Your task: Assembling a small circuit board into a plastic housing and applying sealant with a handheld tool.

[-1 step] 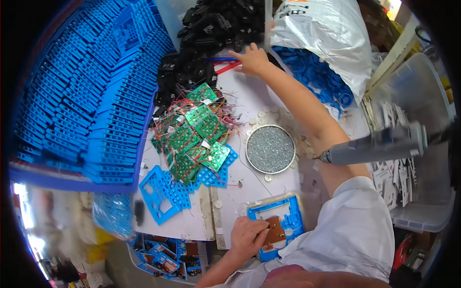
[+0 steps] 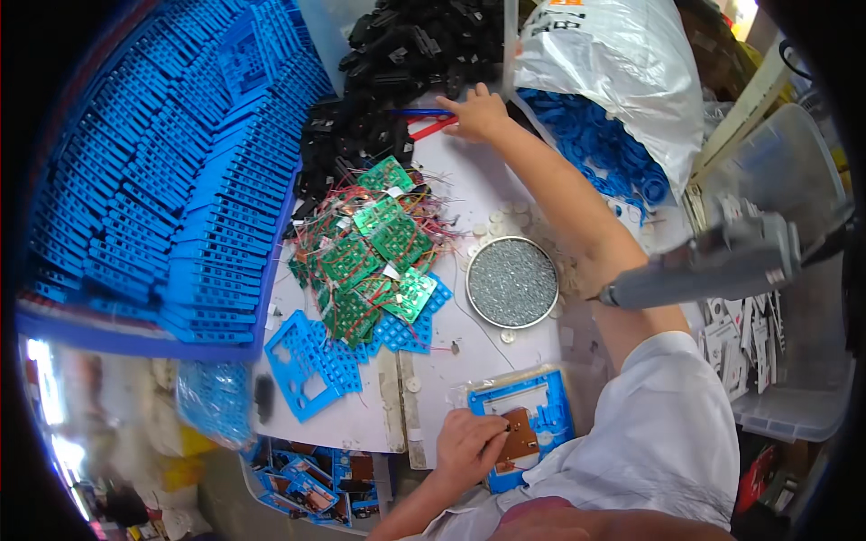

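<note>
My left hand (image 2: pixel 469 445) rests at the left side of a blue plastic housing (image 2: pixel 557 397), fingers curled in a pinch over a brown circuit board (image 2: pixel 519 440) inside it. Whatever the fingertips hold is too small to make out. At the far side of the table my right hand (image 2: pixel 478 114) reaches out, fingers apart, beside a red strip-like piece (image 2: pixel 433 127) and a blue one (image 2: pixel 419 113). Whether it touches the red piece I cannot tell. A grey electric screwdriver (image 2: pixel 699 270) hangs over my right forearm. Between my hands stands a round dish (image 2: pixel 512 281) full of small metal screws.
Green circuit boards (image 2: pixel 388 230) with red wires lie piled left of the dish, on blue keypad frames (image 2: pixel 302 365). Black parts (image 2: pixel 419 50) heap behind them. A blue crate (image 2: pixel 135 338) of stacked housings fills the left. A white sack (image 2: pixel 613 72) and a clear bin (image 2: pixel 794 397) stand right.
The hanging screwdriver has turned slightly, and the whole view has shifted a little. Both hands keep their places.
</note>
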Tool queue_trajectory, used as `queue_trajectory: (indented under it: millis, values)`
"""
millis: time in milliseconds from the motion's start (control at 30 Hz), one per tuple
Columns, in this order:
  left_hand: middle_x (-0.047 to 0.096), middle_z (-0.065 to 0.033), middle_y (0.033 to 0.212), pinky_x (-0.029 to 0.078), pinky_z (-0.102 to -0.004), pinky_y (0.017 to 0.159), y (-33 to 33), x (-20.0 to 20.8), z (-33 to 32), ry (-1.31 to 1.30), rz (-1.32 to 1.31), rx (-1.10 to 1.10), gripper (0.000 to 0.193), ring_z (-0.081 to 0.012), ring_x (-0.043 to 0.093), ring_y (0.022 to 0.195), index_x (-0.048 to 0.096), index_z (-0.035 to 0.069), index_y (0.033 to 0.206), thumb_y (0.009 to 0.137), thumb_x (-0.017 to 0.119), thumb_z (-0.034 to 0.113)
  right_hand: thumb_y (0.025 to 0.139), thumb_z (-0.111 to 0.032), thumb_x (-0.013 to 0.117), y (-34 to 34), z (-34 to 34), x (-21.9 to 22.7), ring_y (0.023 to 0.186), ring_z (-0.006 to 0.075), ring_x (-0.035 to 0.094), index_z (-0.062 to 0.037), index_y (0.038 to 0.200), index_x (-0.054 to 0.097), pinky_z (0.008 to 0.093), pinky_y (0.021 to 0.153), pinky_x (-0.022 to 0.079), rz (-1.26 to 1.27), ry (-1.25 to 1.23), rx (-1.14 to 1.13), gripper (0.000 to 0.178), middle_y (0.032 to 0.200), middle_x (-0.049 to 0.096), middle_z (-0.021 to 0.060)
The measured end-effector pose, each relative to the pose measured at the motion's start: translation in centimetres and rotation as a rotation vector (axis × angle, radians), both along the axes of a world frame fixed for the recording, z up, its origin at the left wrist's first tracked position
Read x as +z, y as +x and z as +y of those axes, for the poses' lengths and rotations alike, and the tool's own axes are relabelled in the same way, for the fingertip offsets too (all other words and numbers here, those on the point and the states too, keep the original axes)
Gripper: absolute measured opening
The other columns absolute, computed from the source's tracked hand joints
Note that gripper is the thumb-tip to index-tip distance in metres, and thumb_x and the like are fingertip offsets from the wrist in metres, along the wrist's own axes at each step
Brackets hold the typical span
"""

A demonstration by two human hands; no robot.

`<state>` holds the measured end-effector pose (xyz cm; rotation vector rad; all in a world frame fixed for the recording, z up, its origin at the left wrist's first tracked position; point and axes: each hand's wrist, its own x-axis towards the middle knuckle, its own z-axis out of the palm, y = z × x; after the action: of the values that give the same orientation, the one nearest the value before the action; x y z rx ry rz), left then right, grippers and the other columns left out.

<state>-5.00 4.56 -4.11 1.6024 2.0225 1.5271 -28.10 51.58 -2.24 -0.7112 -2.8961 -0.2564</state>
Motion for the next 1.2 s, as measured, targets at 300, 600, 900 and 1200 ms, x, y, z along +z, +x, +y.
queue_trajectory:
  millis: [300,600,900,1200]
  values:
    - [0.076,-0.0079,0.097,0.048,-0.0385,0.072,0.4,-0.2,-0.5,-0.019,-0.009,0.016,0.022,-0.0269,0.064,0.075,0.071,0.008,0.098,0.079,0.079,-0.001,0.093,-0.031,0.073,3.9,1.1,-0.2,0.088,0.0380,0.069,-0.0122,0.114,0.073,0.0451,0.080,0.057,0.641,-0.114,0.091,0.028,0.089,0.076,0.0140]
    - [0.074,-0.0071,0.095,0.048,-0.0406,0.077,0.6,-0.7,-0.3,0.005,0.030,-0.005,0.016,-0.0280,0.068,0.082,0.070,0.008,0.096,0.083,0.078,0.004,0.093,-0.027,0.074,19.0,-2.1,-0.5,0.082,0.0250,0.074,-0.0013,0.117,0.074,0.0361,0.076,0.059,0.459,-0.509,0.364,0.036,0.102,0.078,0.0154]
    - [0.075,-0.0066,0.095,0.049,-0.0366,0.076,0.8,-0.8,-1.0,0.012,0.032,0.024,0.017,-0.0245,0.066,0.076,0.070,0.008,0.098,0.084,0.077,0.001,0.080,-0.026,0.077,15.9,-8.2,0.6,0.113,0.0360,0.066,-0.0145,0.140,0.063,0.0451,0.100,0.052,-0.210,-0.552,0.481,0.063,0.123,0.069,0.0188]
    - [0.073,-0.0076,0.095,0.050,-0.0400,0.077,0.9,-0.9,-0.7,0.003,0.008,0.053,0.018,-0.0282,0.068,0.082,0.069,0.008,0.097,0.082,0.077,0.002,0.096,-0.006,0.070,28.7,-1.0,3.7,0.103,0.0148,0.067,-0.0057,0.141,0.062,0.0300,0.090,0.055,0.882,-0.937,0.252,0.046,0.119,0.069,0.0070]
